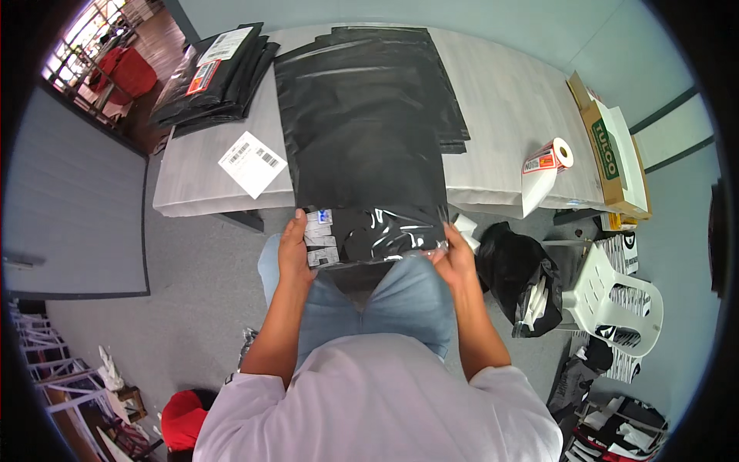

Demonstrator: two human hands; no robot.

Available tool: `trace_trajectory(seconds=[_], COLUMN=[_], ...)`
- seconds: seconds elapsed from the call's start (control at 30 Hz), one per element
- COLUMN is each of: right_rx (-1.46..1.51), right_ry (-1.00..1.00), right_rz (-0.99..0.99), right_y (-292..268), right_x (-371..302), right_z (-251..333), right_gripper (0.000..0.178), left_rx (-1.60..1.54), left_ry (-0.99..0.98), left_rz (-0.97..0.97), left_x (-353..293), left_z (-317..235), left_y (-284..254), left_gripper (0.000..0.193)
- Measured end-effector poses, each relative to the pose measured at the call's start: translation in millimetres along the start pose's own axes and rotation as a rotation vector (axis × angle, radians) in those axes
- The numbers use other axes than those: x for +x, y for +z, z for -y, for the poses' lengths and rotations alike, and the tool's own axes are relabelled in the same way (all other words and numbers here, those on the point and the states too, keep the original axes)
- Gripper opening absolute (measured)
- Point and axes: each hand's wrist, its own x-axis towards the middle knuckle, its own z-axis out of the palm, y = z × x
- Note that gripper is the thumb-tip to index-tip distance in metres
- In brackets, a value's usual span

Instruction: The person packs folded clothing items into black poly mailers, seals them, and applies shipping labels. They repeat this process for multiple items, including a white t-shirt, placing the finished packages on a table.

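Observation:
A folded black garment in a clear plastic bag [392,235] is held level above my knees, with several white labels [320,239] along its left end. My left hand [294,245] grips its left edge, and the fingers are partly hidden under it. On the right edge, my right hand [456,258] is closed round the clear plastic. Directly beyond it lies a large black mailing bag [366,131], flat on the table and hanging over the near edge. Whether the garment's far side is inside that bag or merely against it, I cannot tell.
On the grey table [508,92], filled black parcels [223,77] are stacked at left near a loose white label sheet [252,164]. A label roll [556,156] and a cardboard box [612,154] stand at right. A black sack [512,266] and white plastic chair [616,300] are below.

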Motion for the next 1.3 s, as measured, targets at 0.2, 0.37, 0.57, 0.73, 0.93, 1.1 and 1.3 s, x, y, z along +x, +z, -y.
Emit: trace_trajectory(seconds=[0.2, 0.37, 0.57, 0.73, 0.93, 1.1, 1.3], right_rx=[0.240, 0.066, -0.333, -0.320, -0.413, -0.471, -0.643], right_ry=[-0.048, -0.233, -0.835, -1.015, -1.260, -1.143, -0.898], right_rz=[0.179, 0.434, 0.103, 0.377, 0.466, 0.423, 0.091], right_y=[-4, 39, 158, 225, 286, 321, 343], right_x=[-25, -15, -18, -29, -51, -24, 99], right_z=[-7, 56, 148, 204, 295, 349, 355], right_gripper=[0.027, 0.013, 0.031, 0.029, 0.023, 0.024, 0.027], left_rx=[-0.189, 0.193, 0.388, 0.123, -0.139, 0.015, 0.277], left_ry=[-0.083, 0.137, 0.646, 0.763, 0.848, 0.859, 0.605], left_rz=[0.149, 0.195, 0.118, 0.509, 0.848, 0.710, 0.440], left_x=[-15, -5, 13, 16, -1, 28, 160], left_z=[-17, -76, -153, -206, -267, -298, -329], left_y=[10, 64, 153, 199, 260, 315, 332], left_gripper=[0.032, 0.022, 0.021, 0.019, 0.021, 0.018, 0.016])
